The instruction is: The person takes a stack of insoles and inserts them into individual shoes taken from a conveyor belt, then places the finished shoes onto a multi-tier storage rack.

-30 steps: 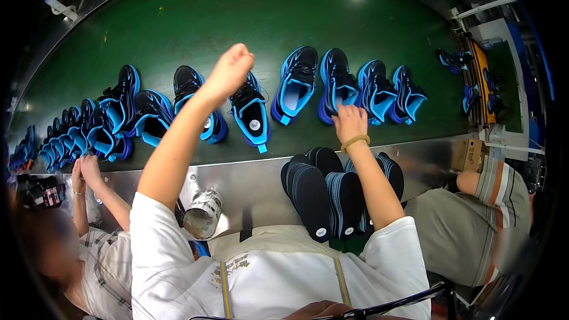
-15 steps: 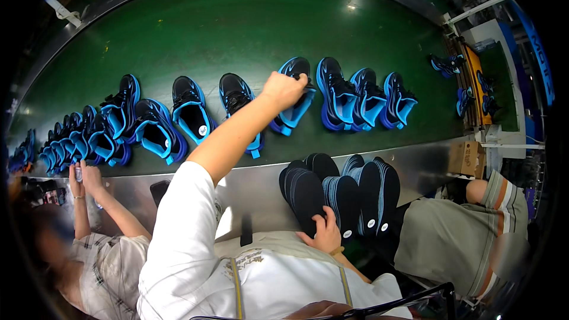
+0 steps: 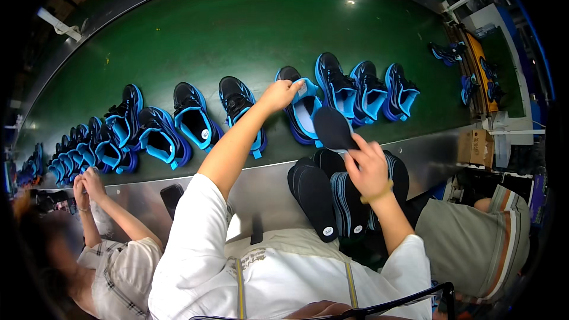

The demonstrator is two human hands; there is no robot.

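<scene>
My left hand [image 3: 277, 96] is closed on the raised tongue of a black and blue sneaker [image 3: 303, 112], pulling its mouth wide so the pale inside shows. In my right hand [image 3: 371, 170] is a black insole [image 3: 332, 129], held by one end between thumb and fingers. Its other end is at the heel of that sneaker; whether they touch I cannot tell. Below the right hand, stacks of black insoles [image 3: 310, 198] with blue edges lie on the metal ledge, some with round white stickers. Another sneaker [image 3: 335, 86] stands close on the right.
Sneakers [image 3: 192, 112] line the green work surface [image 3: 237, 24] to the left and right. A co-worker's hands [image 3: 89, 186] are at the far-left shoes. A phone [image 3: 172, 195] lies on the metal ledge [image 3: 255, 186]. At right are a cardboard box [image 3: 475, 147] and a seated person [image 3: 468, 243].
My right hand has lifted an insole from the stacks and brought it up to the sneaker. My left hand now holds the tongue pulled back, opening the shoe.
</scene>
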